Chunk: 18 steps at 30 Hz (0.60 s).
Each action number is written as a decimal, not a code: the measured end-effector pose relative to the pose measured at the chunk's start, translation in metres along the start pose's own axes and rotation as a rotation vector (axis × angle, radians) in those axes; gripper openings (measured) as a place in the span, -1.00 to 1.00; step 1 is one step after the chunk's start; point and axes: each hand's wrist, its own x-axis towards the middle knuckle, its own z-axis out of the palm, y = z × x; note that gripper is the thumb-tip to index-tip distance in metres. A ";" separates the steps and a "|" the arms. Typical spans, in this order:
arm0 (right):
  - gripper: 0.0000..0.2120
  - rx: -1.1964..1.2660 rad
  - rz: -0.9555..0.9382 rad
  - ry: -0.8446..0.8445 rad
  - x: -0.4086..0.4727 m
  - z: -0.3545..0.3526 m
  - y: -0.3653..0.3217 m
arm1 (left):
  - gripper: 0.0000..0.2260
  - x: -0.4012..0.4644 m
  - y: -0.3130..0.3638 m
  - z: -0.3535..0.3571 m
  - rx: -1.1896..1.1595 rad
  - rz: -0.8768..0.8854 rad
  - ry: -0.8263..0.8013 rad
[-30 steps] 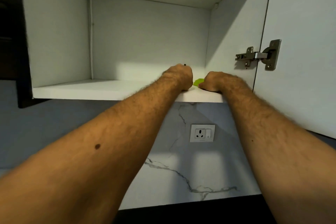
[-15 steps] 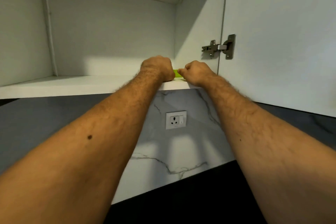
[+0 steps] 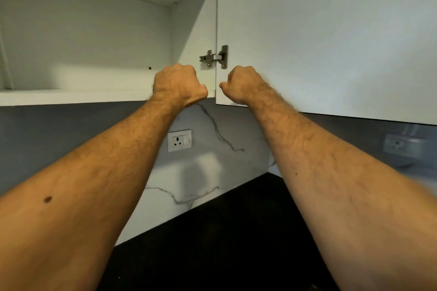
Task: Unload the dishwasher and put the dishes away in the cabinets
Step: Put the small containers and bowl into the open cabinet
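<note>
**At the open wall cabinet: two fists raised, no dish in sight**

At the front edge of the cabinet shelf, the left hand is raised with its fingers curled into a fist, knuckles toward the camera. Nothing shows between the fingers, though their inner side faces away, so whether they enclose something small cannot be told. The right hand is curled the same way just beside the lower corner of the open cabinet door, thumb tip against the forefinger; no object is visible in it either.

The cabinet is white inside, its back wall partly lit, with a steel hinge joining the side panel to the door. No dish can be seen on the visible part of the shelf; the surface behind the left hand is hidden.

Below, a white wall socket sits on the marble-veined backsplash above a black countertop. A second socket at the right is blurred. No readable writing appears anywhere.
</note>
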 end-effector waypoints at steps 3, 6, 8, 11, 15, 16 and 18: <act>-0.74 -0.028 0.032 -0.009 -0.036 -0.019 0.019 | -0.68 -0.022 0.029 -0.012 -0.030 0.023 0.007; -0.80 -0.051 0.048 -0.012 -0.071 -0.039 0.037 | -0.72 -0.043 0.059 -0.025 -0.044 0.041 0.000; -0.81 -0.068 0.063 0.001 -0.094 -0.056 0.052 | -0.71 -0.059 0.079 -0.032 -0.070 0.038 -0.013; -0.81 -0.115 0.073 0.043 -0.130 -0.084 0.079 | -0.67 -0.086 0.111 -0.040 -0.127 0.040 -0.030; -0.77 -0.180 0.120 0.060 -0.182 -0.116 0.119 | -0.65 -0.132 0.161 -0.053 -0.245 0.085 -0.020; -0.77 -0.191 0.147 0.061 -0.196 -0.123 0.129 | -0.67 -0.144 0.176 -0.059 -0.274 0.107 -0.021; -0.77 -0.192 0.199 0.075 -0.222 -0.135 0.143 | -0.71 -0.165 0.203 -0.070 -0.328 0.156 -0.041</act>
